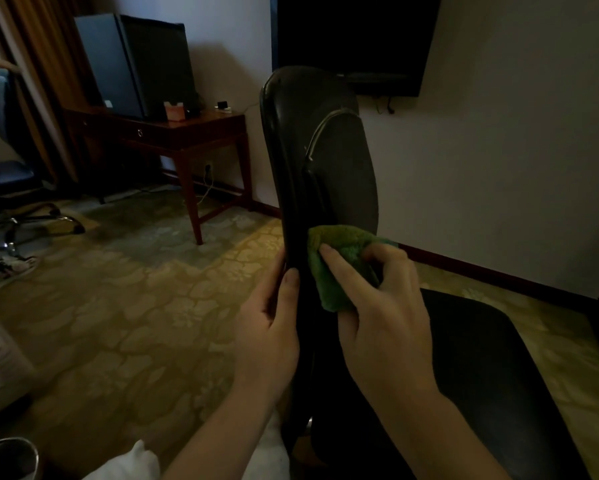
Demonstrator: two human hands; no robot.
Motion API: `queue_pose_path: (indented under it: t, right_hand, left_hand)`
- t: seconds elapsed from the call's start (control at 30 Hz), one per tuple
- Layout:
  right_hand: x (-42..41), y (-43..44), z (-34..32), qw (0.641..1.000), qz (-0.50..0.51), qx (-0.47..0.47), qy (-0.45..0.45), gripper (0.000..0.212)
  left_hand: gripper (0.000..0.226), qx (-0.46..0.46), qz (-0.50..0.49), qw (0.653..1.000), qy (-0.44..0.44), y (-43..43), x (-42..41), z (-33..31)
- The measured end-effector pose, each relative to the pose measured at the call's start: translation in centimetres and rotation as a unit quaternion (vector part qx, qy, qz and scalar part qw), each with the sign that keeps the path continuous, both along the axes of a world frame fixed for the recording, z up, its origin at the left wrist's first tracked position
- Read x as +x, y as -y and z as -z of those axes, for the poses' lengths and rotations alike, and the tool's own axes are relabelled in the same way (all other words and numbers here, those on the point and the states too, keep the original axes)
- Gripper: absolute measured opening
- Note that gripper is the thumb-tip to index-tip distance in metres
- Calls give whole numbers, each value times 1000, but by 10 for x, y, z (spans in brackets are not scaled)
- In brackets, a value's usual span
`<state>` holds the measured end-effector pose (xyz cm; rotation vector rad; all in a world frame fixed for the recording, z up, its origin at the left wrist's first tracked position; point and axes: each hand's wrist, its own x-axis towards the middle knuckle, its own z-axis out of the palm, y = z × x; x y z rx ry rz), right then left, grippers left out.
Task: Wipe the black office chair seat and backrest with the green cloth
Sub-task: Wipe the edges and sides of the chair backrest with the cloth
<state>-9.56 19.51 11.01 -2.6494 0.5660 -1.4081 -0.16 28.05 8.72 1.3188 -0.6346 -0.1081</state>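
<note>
The black office chair stands right in front of me, its backrest (325, 147) seen almost edge-on and rising up the middle of the view. Its seat (481, 368) spreads out at the lower right. My left hand (268, 327) grips the backrest's left edge low down, thumb on the front. My right hand (384, 306) presses the bunched green cloth (336, 261) against the lower front of the backrest, index finger stretched over the cloth.
A wooden desk (187, 133) with a dark cabinet on it stands at the back left. A black TV (353, 39) hangs on the wall behind the chair. Another chair's metal base (24, 223) and a person's shoe (7, 268) are at far left on patterned carpet.
</note>
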Motion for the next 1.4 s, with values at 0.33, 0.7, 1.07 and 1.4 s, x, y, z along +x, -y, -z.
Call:
queue_pose_path:
  t: [0.33,0.7,1.07,1.4]
  right_hand:
    - [-6,-8,48,996,2,50,-67,68]
    - [6,-2,6,998,-12,48,-35,48]
    - [-5,-4,12,996,-22,75,-35,49]
    - [-2,-2,59,996,-14,56,-62,77]
  left_hand:
    - [42,-1,1,1000,7,1,1,1]
    - [46,5,-9,1000,22,2,2,1]
    - [49,-2,-7,1000,8,3,-1,4]
    - [39,9,-17,1000,15,3,-1,2]
